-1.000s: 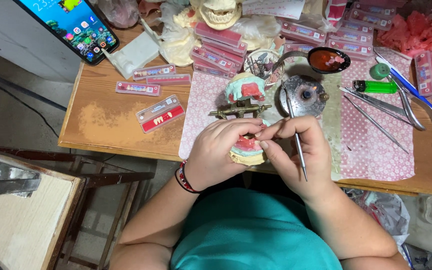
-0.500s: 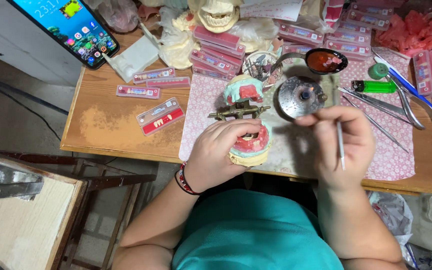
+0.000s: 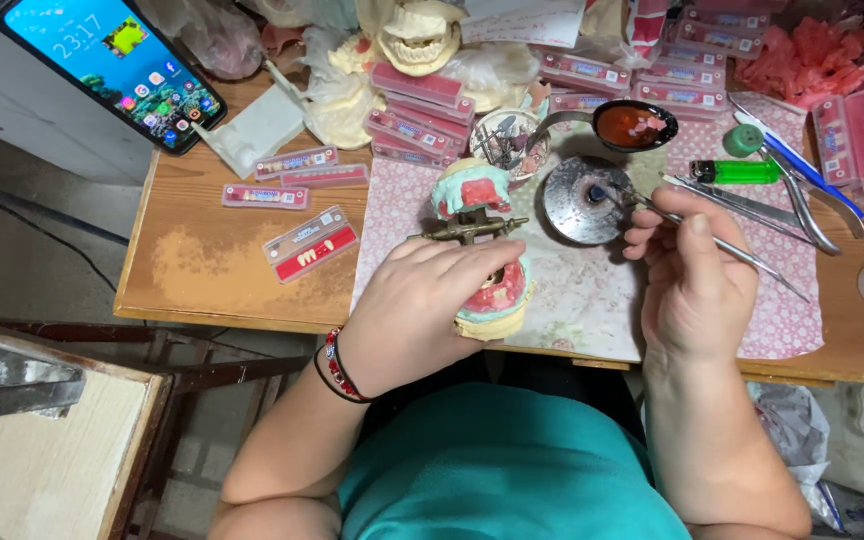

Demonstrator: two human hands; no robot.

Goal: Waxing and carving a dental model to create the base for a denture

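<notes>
- Here, the dental model sits at the near edge of the table, pink wax gums and a row of teeth on a pale plaster base, with the brass articulator just beyond it.
- Your left hand wraps over the model, fingers closed on it, holding it steady.
- Your right hand pinches a thin metal wax tool, fingers closed on its shaft; its tip reaches left into the round metal dish.
- Judging by the model, many teeth already stand in the wax; how much remains to set or smooth, you cannot tell from here.
- Farther out lie a spoon of red wax, a green lighter, tweezers, and flat cards of spare teeth to the left.
- A phone leans at the far left corner.
</notes>
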